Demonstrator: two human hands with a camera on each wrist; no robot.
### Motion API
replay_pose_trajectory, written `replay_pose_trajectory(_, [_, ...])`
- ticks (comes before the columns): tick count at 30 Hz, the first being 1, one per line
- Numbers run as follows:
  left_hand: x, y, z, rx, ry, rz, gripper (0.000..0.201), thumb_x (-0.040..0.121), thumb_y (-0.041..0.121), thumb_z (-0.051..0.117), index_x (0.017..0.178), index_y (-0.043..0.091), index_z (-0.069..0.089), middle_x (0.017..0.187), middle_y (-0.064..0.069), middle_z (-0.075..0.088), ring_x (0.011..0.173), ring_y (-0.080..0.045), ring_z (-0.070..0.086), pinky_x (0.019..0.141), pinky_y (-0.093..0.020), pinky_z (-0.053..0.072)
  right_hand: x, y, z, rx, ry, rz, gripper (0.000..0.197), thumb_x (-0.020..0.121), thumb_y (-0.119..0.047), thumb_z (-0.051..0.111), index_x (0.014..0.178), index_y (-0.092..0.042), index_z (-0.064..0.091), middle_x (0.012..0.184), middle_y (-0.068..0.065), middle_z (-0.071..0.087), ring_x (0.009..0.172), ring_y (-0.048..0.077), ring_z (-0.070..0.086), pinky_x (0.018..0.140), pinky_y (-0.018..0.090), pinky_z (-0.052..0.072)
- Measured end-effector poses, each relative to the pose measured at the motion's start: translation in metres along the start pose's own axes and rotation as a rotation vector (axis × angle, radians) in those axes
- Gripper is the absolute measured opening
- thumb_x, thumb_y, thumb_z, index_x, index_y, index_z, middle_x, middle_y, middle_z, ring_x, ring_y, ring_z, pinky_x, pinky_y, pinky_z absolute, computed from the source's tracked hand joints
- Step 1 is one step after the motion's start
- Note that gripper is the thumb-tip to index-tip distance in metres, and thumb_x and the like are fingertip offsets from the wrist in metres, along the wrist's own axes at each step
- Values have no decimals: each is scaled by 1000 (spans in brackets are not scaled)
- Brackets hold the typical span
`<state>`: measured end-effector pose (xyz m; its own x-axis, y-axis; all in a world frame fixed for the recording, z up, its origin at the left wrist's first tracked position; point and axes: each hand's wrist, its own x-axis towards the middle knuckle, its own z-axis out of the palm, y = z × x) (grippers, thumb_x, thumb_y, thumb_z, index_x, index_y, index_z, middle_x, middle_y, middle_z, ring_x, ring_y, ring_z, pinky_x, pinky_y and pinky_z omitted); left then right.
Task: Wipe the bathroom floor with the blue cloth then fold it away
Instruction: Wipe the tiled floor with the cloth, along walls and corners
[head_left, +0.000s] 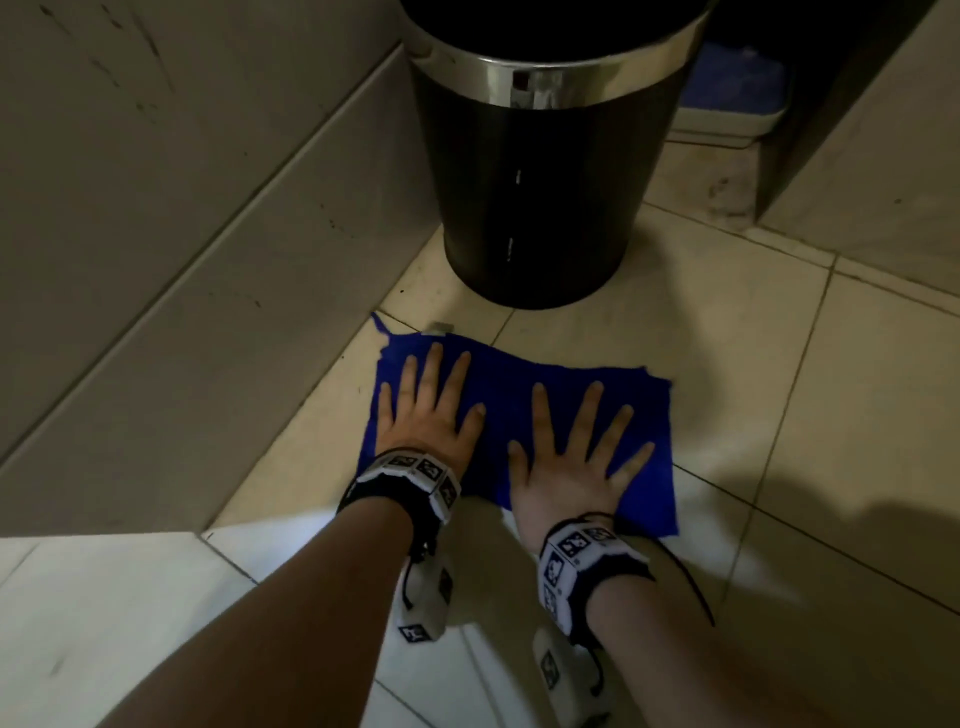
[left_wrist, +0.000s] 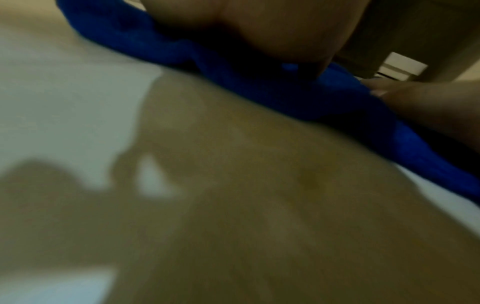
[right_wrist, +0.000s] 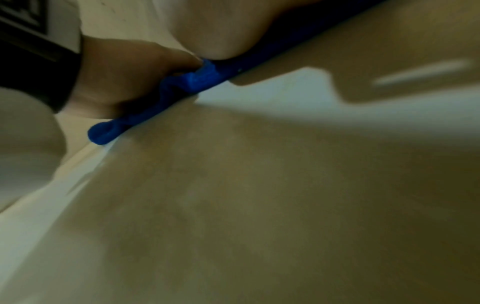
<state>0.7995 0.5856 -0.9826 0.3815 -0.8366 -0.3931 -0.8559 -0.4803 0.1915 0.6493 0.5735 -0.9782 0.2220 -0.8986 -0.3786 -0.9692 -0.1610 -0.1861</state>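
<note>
Both flat hands on blue cloth

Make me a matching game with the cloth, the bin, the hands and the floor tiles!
Things:
1. blue cloth
2. black bin
3. left hand and right hand
4. floor tiles

Places or states:
A. standing upright beyond the cloth, with a shiny metal band near its top
B. pale beige, under everything
C. pressing flat on the cloth, fingers spread
D. spread out on the floor, one thin tail sticking out at the far left corner

Pairs: 1-D, 2-A, 3-C, 4-B
</note>
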Motion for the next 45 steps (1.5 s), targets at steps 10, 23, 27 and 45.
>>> replay_pose_trajectory(10, [38, -29, -20, -3, 97, -102, 67, 97, 57, 24, 151, 43, -14, 159, 11, -23, 147, -16, -20, 118, -44, -13, 29, -50, 3, 27, 5, -71, 72, 96, -61, 19, 147, -40, -28, 151, 14, -42, 137, 47, -34, 106, 70, -16])
replay_pose_trajectory(23, [69, -14, -28, -148, 206, -149, 77, 73, 57, 37, 143, 29, 21, 162, 9, -14, 148, -14, -8, 120, -44, -8, 43, -56, 12, 102, 141, -60, 74, 82, -57, 26, 153, -37, 26, 162, 17, 10, 146, 49, 7, 110, 72, -1])
replay_pose_trajectory(27, [74, -10, -27, -173, 265, -164, 67, 76, 52, 46, 136, 25, 31, 162, 11, -5, 149, -14, -2, 120, -43, -6, 50, -60, 15, 72, 166, -53, 74, 81, -55, 28, 153, -36, 26, 162, 17, 10, 146, 49, 8, 110, 73, -1])
replay_pose_trajectory(45, [9, 37, -15, -123, -1, 96, 77, 85, 40, 54, 151, 32, 14, 161, 14, -14, 148, -17, -13, 118, -51, -13, 2, 14, 27, -8, 223, -187, 70, 82, -57, 34, 146, -29, 42, 155, 9, 36, 140, 39, 30, 113, 61, 7])
